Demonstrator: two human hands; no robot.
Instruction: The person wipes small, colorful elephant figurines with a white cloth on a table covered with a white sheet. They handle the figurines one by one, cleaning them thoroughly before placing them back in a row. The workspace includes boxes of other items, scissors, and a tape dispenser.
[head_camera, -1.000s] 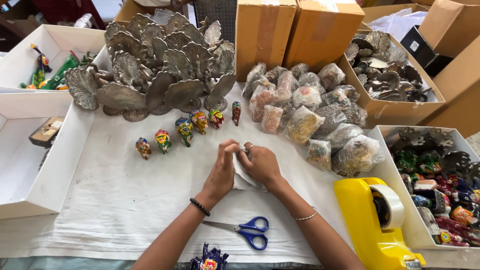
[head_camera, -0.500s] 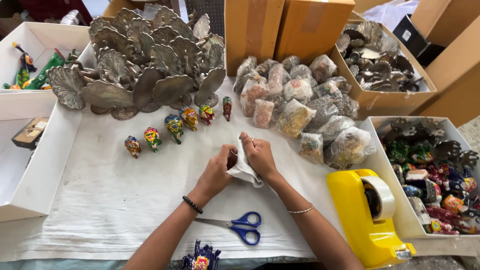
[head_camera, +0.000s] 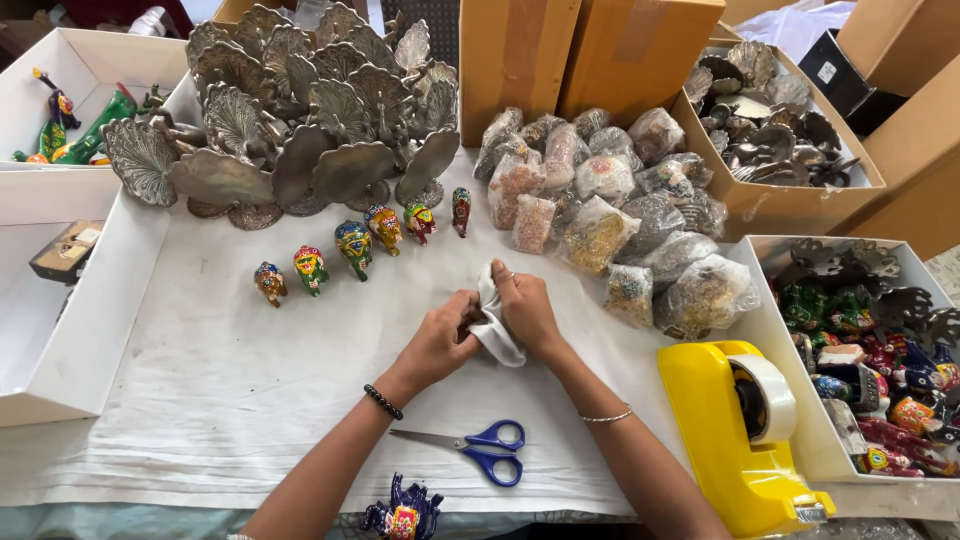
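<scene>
Our forearms angle in over the white-covered desk (head_camera: 200, 400). Left hand (head_camera: 440, 340) and right hand (head_camera: 525, 310) meet mid-desk, both grips closed on a small white paper bundle (head_camera: 495, 335); contents hidden. Behind: metal peacock stands (head_camera: 300, 120), bagged pieces (head_camera: 610, 200), painted elephants (head_camera: 355, 245). Near us: yellow tape dispenser (head_camera: 720, 440), blue scissors (head_camera: 480, 450).

Blue-handled scissors (head_camera: 478, 447) lie on the white cloth (head_camera: 200, 380). A row of painted elephant figurines (head_camera: 355, 246) stands beyond the scissors, metal peacock stands (head_camera: 300, 120) behind them. Plastic-wrapped bundles (head_camera: 610, 210) pile to the right of the figurines. A yellow tape dispenser (head_camera: 735, 440) sits right of the scissors, beside a white tray of painted figurines (head_camera: 880, 370). Cardboard boxes (head_camera: 570, 50) stand behind the bundles.
</scene>
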